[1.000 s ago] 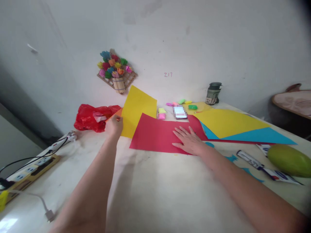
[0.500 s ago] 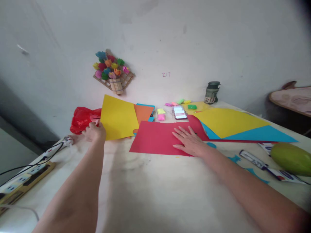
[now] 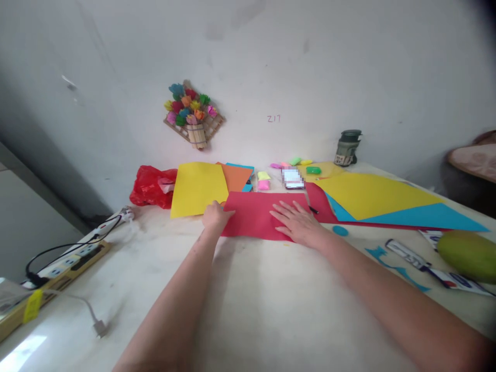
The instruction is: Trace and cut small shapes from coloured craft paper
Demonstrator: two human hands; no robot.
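A red sheet of paper (image 3: 251, 214) lies on the white table in front of me. My left hand (image 3: 217, 216) is at its left edge, the thumb over the paper and the other fingers curled at the edge, partly hidden. Spread flat on the right part of the same sheet is my right hand (image 3: 296, 223), with no object in it. Just beyond my left hand lies a yellow sheet (image 3: 199, 188), partly over an orange sheet (image 3: 233, 176). A black pen tip (image 3: 313, 210) shows beside my right hand.
At the back left sits a red plastic bag (image 3: 151, 186); a power strip (image 3: 73, 261) runs along the left edge. Behind the red sheet is a phone (image 3: 292, 178). A yellow sheet (image 3: 375, 194), a marker (image 3: 405, 253) and a green fruit (image 3: 467, 256) lie right.
My left hand has let go of the yellow sheet, which now lies lower, and moved right to the red sheet's left edge. My right hand stays on the red sheet. The view has turned left.
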